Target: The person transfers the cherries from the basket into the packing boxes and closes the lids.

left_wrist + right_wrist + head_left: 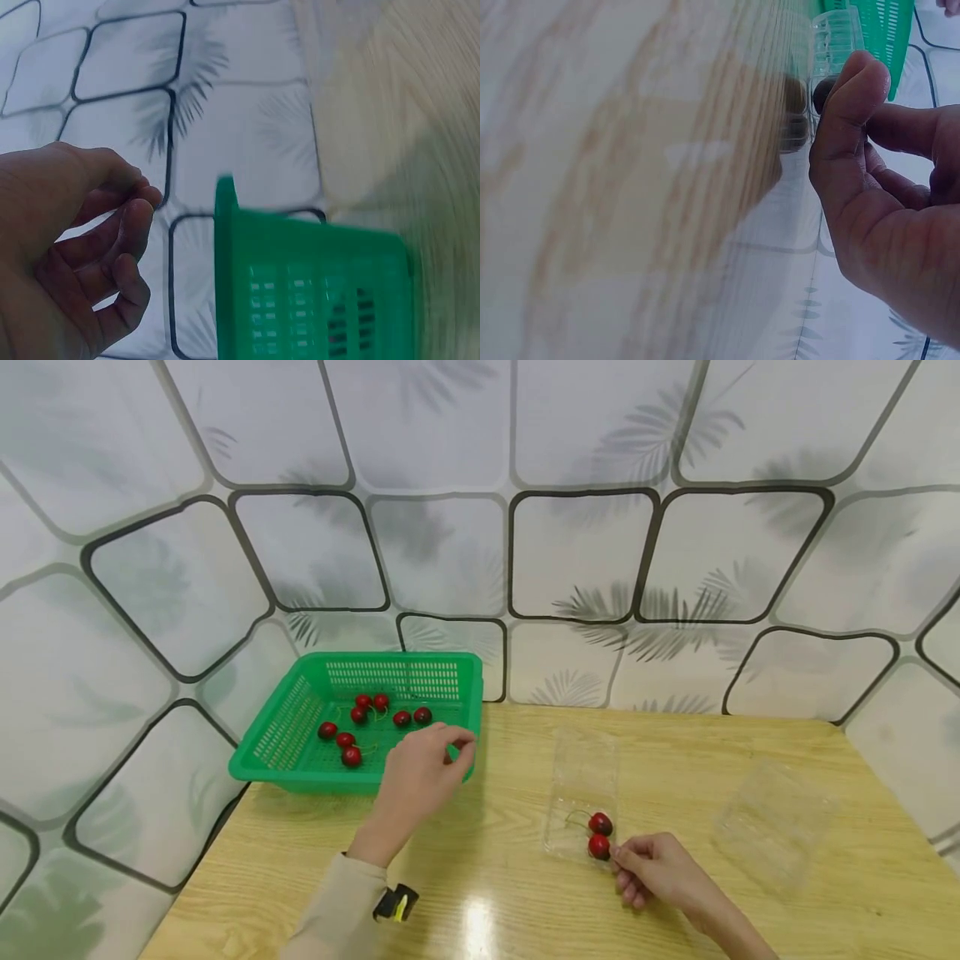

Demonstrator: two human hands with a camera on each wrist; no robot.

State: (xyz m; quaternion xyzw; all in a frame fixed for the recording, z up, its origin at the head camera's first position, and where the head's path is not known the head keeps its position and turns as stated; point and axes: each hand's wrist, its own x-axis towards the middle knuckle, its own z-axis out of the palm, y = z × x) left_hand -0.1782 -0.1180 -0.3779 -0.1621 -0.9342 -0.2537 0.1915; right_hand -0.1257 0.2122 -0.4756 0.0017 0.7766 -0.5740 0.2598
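our left hand [420, 770] curled narrow. our right hand [660, 872] pinched the clear box [583, 777], its long axis pointing away.

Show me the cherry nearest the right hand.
In the head view, the lower cherry in the clear container: it sits right beside the right hand, while the upper cherry there is farther and the other cherries lie in the green basket.

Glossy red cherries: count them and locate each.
10 visible: eight glossy red cherries in the green plastic basket, two in a clear plastic container; the left hand may hide more.
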